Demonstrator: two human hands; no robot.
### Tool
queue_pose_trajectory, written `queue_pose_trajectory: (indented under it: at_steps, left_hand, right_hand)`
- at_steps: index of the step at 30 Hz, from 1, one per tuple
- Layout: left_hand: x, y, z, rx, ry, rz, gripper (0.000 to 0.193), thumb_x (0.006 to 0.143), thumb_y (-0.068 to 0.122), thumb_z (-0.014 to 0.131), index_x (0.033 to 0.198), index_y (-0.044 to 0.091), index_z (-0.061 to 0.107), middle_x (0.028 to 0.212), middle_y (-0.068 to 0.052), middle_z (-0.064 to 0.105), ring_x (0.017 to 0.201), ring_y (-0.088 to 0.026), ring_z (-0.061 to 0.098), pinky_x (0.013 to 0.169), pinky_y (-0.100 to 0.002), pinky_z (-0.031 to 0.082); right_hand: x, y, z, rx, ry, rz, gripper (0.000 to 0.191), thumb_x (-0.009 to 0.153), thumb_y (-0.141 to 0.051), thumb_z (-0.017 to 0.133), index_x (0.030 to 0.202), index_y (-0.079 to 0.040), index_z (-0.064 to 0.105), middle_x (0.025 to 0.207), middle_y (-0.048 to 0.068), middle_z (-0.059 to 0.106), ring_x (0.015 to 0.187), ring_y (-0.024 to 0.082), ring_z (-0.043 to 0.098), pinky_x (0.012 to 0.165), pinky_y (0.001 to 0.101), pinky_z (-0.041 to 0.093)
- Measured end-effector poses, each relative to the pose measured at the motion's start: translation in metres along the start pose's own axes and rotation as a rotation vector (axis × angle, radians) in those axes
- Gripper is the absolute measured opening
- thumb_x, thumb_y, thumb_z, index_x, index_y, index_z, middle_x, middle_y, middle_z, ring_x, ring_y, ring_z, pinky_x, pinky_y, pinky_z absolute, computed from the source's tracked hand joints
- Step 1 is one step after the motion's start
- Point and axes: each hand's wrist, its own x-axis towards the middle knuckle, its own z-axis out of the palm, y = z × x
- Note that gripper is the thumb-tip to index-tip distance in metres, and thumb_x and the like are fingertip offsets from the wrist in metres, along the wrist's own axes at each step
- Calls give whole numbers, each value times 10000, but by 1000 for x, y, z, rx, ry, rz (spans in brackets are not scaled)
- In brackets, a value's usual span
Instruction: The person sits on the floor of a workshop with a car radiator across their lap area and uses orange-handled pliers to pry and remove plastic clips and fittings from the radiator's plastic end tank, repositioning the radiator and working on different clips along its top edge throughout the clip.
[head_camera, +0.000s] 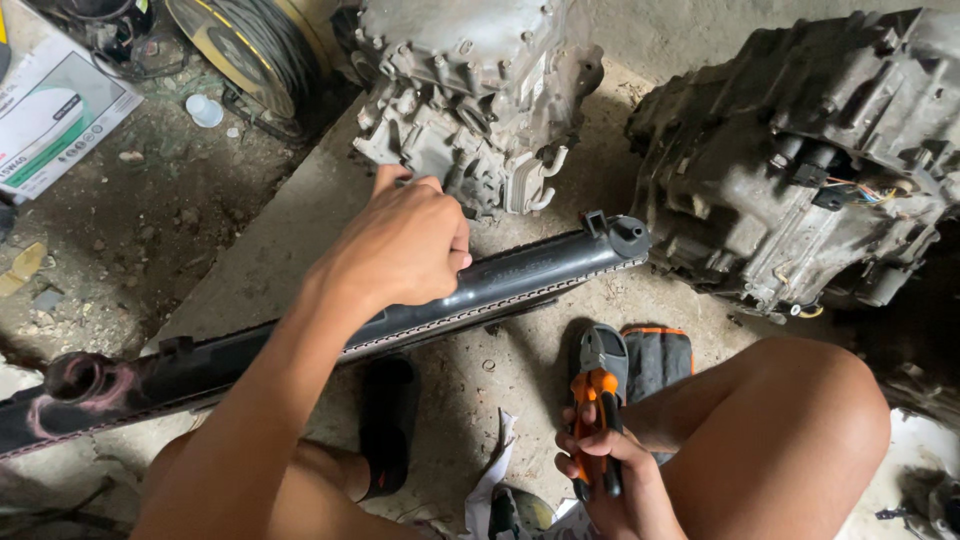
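Head view: the left hand (405, 245) was curled closed, resting on the black radiator tank (520, 275). The right hand (610, 470) was clenched around orange-handled pliers (600, 390), beside a gearbox casing (800, 150).

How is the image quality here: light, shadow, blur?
Head view: soft, even daylight, no glare; left hand on the radiator tank and right hand holding the pliers are sharp; deep shadow under the gearbox at right; slight wide-angle stretch at the edges.
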Motion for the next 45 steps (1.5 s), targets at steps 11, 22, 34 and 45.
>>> queue_pose_trajectory:
  at_steps: [11,22,34,45]
  left_hand:
    - [-6,19,-28,97,-234,-18,132,718,61,746,805,129,819,732,-105,752,779,-214,666,1137,-385,273]
    - [14,30,-9,446,-161,160,123,594,-27,747,705,19,773,818,-150,702,940,-266,665,1121,-498,276]
    - [34,16,-20,298,-276,-72,201,734,175,771,749,-25,748,907,-212,725,856,-343,719,930,-472,544]
    - [36,1,-34,287,-234,-221,370,1043,241,494,1013,-29,745,1016,-216,748,867,-336,714,854,-483,561]
  right_hand:
    - [-7,-3,10,-17,-25,-30,323,666,-46,632,979,-73,553,1053,125,541,785,198,487,652,335,412]
    - [-19,-14,13,-3,59,-38,342,649,-49,625,985,-72,566,1074,134,574,831,216,499,691,363,434]
    - [-19,-16,-5,63,13,-49,341,651,-43,619,987,-59,563,1083,149,582,842,243,514,682,358,432]
    - [-22,-20,-3,74,47,-49,335,652,-41,618,985,-51,587,1048,142,598,813,213,531,674,352,426]
